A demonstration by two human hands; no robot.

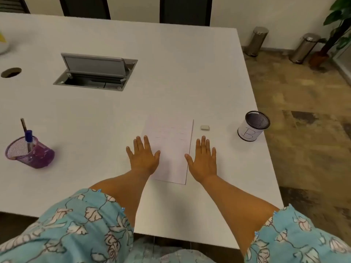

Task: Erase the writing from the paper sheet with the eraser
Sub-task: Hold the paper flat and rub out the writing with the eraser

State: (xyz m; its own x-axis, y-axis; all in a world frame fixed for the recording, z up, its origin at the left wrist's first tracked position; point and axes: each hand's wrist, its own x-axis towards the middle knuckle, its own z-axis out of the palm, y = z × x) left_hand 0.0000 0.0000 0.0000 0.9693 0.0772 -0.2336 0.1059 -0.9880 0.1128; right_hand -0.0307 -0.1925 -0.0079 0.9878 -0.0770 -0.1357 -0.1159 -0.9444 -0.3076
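A white paper sheet [171, 147] with faint reddish writing lies flat on the white table [171, 73], near its front edge. A small pale eraser [205, 127] lies just right of the sheet's top corner. My left hand [142, 157] rests flat with fingers spread on the sheet's left edge. Palm down, my right hand [203, 159] lies flat on the table beside the sheet's right edge, its thumb touching the paper, a short way below the eraser. Neither hand holds anything.
A black mesh cup marked "B" [251, 126] stands near the table's right edge. A purple mesh pen holder [30, 151] with pens sits at the left. An open cable hatch [96, 72] and a round hole [11, 72] lie farther back.
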